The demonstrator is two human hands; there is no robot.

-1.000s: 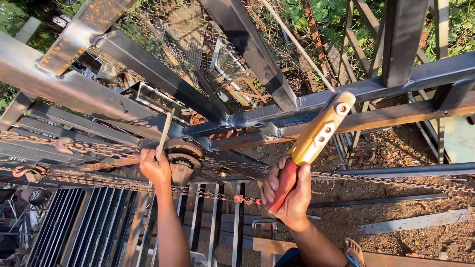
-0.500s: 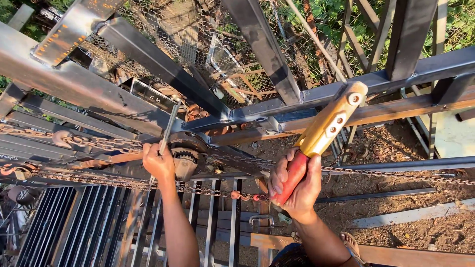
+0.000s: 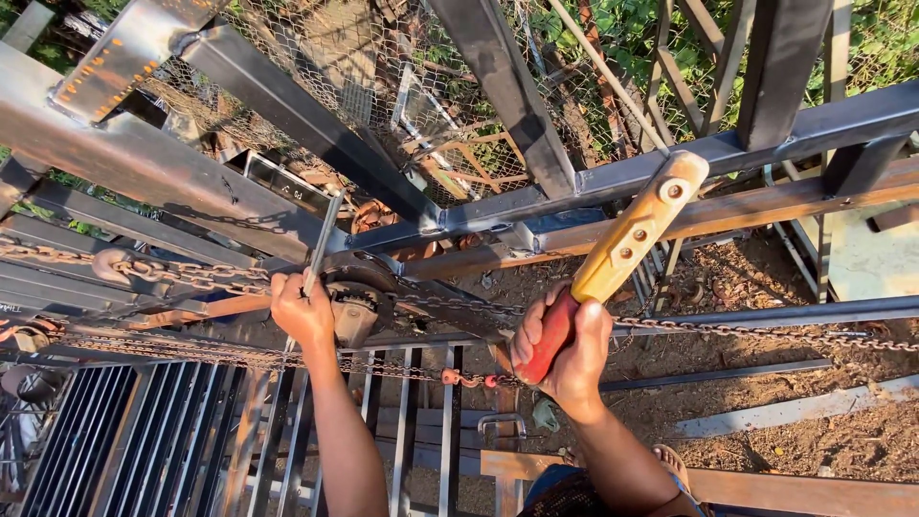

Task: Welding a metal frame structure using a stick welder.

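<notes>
My right hand point(image 3: 563, 345) grips the red handle of a long yellow lever point(image 3: 632, 235) that rises up and to the right, its flat riveted tip against a steel beam point(image 3: 728, 153). My left hand point(image 3: 302, 311) is closed around a thin metal rod point(image 3: 323, 239) standing upright beside a rusty chain-hoist gear point(image 3: 359, 297). Chains point(image 3: 191, 278) run left and right from the gear across the frame.
Heavy steel beams point(image 3: 144, 163) cross diagonally above, with wire mesh point(image 3: 402, 86) and greenery behind. A grille of vertical bars point(image 3: 144, 440) lies lower left. Bare dirt point(image 3: 766, 383) with loose steel lengths spreads at right. A sandalled foot point(image 3: 670, 464) shows below.
The view has shifted, so both hands sit slightly higher and to the right in frame. The yellow lever has swung up, its tip now at the beam. Both grips are unchanged.
</notes>
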